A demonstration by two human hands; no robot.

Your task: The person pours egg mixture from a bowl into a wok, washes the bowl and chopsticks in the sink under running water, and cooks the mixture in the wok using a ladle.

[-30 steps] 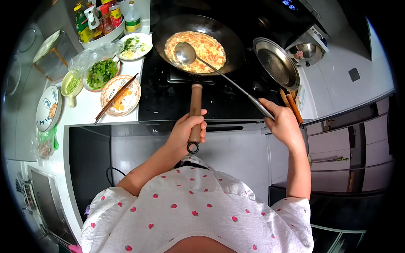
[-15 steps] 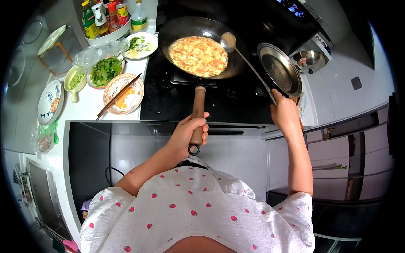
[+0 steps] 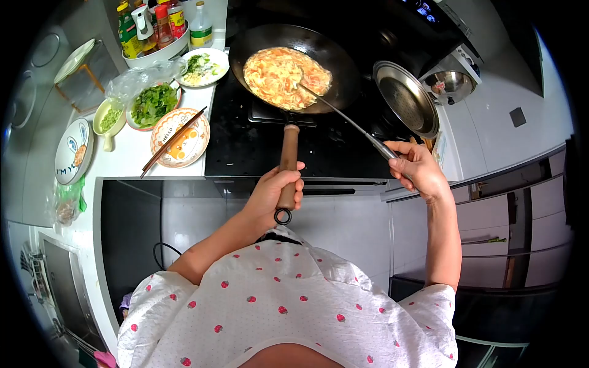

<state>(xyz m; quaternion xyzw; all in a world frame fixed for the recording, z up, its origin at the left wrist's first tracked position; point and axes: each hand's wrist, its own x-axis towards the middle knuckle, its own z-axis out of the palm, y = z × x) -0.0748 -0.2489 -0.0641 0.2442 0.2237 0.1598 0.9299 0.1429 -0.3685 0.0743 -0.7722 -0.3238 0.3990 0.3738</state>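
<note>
My left hand (image 3: 274, 192) is wrapped round the brown wooden handle (image 3: 289, 150) of a dark wok (image 3: 340, 64) on the black stove. Egg pieces in orange-red liquid (image 3: 279, 73) fill the wok's middle. My right hand (image 3: 418, 168) grips the end of a long metal ladle (image 3: 353, 124), which slants down to the left into the food. The ladle's bowl is sunk in the egg mixture and hidden.
A steel lid (image 3: 405, 98) lies right of the wok. On the left counter are a bear-patterned bowl (image 3: 195, 136) with chopsticks (image 3: 173, 142) across it, a bowl of greens (image 3: 152, 105), a plate of chopped scallions (image 3: 216, 72) and bottles (image 3: 200, 27).
The ladle's bowl has gone from the wok's right side down into the food, after earlier being at the left. My right hand has turned and moved slightly down. My left hand keeps its hold.
</note>
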